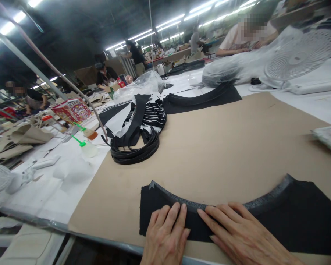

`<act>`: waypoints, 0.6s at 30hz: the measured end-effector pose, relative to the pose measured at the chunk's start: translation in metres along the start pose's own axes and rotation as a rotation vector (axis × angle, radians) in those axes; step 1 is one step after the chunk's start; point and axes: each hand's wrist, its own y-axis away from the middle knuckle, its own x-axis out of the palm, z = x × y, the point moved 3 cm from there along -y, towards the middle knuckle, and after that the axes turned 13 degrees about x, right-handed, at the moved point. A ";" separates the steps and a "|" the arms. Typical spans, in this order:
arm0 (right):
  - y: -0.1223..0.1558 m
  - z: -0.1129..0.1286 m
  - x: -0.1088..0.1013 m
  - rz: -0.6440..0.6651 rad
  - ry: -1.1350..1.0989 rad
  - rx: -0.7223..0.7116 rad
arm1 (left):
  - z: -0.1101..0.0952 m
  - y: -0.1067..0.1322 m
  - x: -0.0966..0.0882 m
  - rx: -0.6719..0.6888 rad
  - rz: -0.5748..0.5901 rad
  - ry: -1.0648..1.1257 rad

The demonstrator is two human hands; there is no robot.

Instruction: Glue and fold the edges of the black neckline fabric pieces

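Note:
A black fabric piece (289,217) with a concave curved top edge lies flat in front of me on brown board (237,154). Along its curve runs a greyish, shiny strip (273,195). My left hand (167,230) rests on the fabric left of the curve's middle, fingers stretched out, tips at the strip. Just right of it, my right hand (234,230) lies with extended fingers, its tips also by the strip. Neither hand grips anything that I can see. The fabric beneath my palms and fingers is hidden.
Beyond the board's middle sit a bundle of black strips (135,156), striped cut pieces (154,114) and another curved black piece (204,99). Green-tipped bottles (88,149) stand left. A white fan (300,59) is at the back right, near a person (245,36). Others work farther off.

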 end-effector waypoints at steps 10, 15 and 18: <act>0.000 0.000 0.012 -0.039 -0.024 -0.034 | -0.001 0.015 0.003 -0.102 -0.010 0.037; -0.013 0.004 0.001 -0.045 -0.033 -0.031 | 0.033 0.026 -0.004 -0.413 -0.037 0.167; -0.028 0.014 -0.006 -0.048 -0.070 -0.044 | 0.058 0.020 -0.007 -0.520 0.023 0.259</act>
